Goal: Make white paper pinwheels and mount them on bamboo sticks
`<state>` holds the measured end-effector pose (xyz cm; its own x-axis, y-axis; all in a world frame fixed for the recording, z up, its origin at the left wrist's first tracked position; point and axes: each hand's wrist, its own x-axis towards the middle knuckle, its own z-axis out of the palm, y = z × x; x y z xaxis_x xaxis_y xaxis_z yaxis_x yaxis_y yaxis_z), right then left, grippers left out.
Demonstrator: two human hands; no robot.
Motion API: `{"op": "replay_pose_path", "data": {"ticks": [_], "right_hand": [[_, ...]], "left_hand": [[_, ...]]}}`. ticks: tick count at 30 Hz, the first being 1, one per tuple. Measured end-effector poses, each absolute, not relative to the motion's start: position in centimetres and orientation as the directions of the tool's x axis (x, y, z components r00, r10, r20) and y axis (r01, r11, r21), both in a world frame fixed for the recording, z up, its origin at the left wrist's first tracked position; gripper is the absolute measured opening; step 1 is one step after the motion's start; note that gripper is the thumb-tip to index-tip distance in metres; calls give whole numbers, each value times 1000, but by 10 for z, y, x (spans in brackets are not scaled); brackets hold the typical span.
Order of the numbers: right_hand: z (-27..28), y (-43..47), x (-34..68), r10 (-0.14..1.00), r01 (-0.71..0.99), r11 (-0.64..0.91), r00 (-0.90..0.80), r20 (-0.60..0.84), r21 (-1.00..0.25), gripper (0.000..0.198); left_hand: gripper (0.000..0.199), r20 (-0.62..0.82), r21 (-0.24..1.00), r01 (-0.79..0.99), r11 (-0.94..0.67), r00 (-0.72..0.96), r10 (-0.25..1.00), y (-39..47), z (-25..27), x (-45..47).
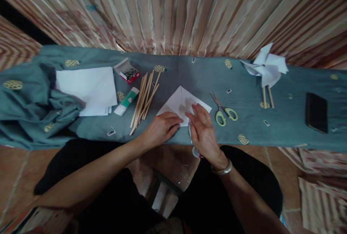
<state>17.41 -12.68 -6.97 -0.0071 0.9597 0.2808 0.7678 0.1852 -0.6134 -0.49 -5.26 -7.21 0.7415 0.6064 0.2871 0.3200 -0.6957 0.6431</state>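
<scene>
The left hand [164, 127] lies over the near left edge of a white, flat paper piece with a pointed far corner and a crease running down from it [173, 103]. Its fingers are bent and close together, the fingertips on the paper; whether thumb and fingers pinch the edge between them, I cannot tell. The right hand [202, 129], just beside it, is over the paper's near right part with fingers slightly apart—not clamped on anything that shows—and a smooth silver bangle [222, 169] circles its wrist. The paper thus lies under and just beyond both hands, its pointed corner directed away from them.

Just left of the left hand is a loose bundle of thin, pale wooden sticks [142, 102], some crossing. Farther left lie a green and white glue stick [127, 101] and a stack of white paper sheets [89, 89]; beyond the glue stick stands an open red and white box of small metallic pieces [128, 72].

Just right of the right hand are scissors with pale green handles [223, 111], blades pointing away and partly apart. Farther right, beyond the scissors, lie white paper pinwheels on wooden sticks [267, 66], then a black phone [316, 113]. Everything rests on a grey-green cloth with yellow patches [252, 114].
</scene>
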Motion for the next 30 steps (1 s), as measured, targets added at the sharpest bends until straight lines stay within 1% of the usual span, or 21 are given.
{"op": "replay_pose_path", "data": {"ticks": [2,6,14,18,24,27,30], "right_hand": [[-71,-128,173,965,778,183,-26,260,-600,46],[-72,-128,171,972,798,182,-56,230,-575,50],[-71,-127,168,977,788,171,-61,203,-592,55],[-74,-127,167,976,775,177,-57,213,-607,58],[-77,-127,166,976,764,183,-66,207,-619,56],[-79,-126,167,974,772,206,-104,199,-601,55],[-78,-124,167,975,786,204,-107,196,-584,54]], "left_hand": [[24,288,645,321,-694,739,609,-53,-73,-5],[23,296,639,320,-700,737,608,-53,-74,-5],[23,281,624,326,-710,755,593,-52,-72,-5],[23,263,622,335,-708,762,592,-55,-68,-5],[20,265,568,340,-749,786,558,-57,-64,-5],[20,260,553,344,-759,794,550,-56,-66,-4],[19,245,545,355,-759,798,550,-56,-69,-4]]}}
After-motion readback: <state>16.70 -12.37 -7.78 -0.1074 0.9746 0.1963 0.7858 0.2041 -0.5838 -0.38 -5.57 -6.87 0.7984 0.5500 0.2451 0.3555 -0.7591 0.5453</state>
